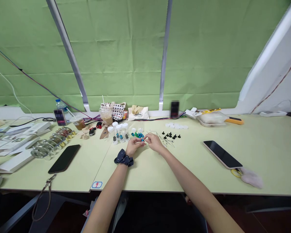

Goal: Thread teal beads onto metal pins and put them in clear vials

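My left hand [133, 145], with a dark blue scrunchie [123, 158] on its wrist, and my right hand [154, 142] meet over the pale green table [160, 168]. Both pinch a small blue bead [142, 139] between their fingertips. A cluster of blue and teal beads [137, 134] lies just behind the hands. Thin metal pins [167, 139] are scattered to the right, next to several small black caps [171, 135]. Small clear vials with white lids [118, 132] stand behind my left hand.
A black phone [64, 158] lies at left, another phone [222, 154] at right beside a pink fluffy charm [251, 177]. White caps [176, 126], iced drinks [106, 116], pouches, round tins [53, 142] and a water bottle [60, 111] crowd the back. Boxes sit far left.
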`<state>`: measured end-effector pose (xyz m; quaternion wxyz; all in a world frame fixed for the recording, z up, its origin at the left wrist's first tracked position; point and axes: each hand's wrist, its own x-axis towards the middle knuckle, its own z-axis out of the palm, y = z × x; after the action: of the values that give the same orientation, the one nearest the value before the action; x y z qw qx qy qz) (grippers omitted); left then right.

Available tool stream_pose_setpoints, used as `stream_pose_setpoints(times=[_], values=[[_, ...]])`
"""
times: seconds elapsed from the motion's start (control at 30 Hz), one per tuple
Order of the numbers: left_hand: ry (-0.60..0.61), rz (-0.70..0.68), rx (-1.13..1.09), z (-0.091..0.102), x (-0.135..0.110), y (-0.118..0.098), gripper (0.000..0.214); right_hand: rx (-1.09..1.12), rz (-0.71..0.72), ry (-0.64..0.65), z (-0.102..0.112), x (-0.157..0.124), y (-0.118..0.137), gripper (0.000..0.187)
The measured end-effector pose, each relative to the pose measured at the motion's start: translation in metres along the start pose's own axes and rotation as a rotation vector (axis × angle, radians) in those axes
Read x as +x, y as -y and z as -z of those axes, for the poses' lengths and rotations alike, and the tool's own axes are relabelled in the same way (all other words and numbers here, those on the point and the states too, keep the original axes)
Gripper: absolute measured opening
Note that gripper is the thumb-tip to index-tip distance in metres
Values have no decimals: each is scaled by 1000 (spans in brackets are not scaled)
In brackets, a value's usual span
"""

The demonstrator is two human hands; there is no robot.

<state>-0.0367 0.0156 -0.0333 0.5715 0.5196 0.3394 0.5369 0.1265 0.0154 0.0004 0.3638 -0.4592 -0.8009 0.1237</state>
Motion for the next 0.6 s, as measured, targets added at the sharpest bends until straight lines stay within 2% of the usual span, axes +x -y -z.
stream_pose_setpoints(times=[0.37, 0.6], values=[[-31, -31, 40, -3, -3, -4, 37, 3, -5, -16, -3, -1, -3, 18], [-55, -83, 81, -1, -2, -2, 37, 47, 19, -11, -7, 0, -11, 11]])
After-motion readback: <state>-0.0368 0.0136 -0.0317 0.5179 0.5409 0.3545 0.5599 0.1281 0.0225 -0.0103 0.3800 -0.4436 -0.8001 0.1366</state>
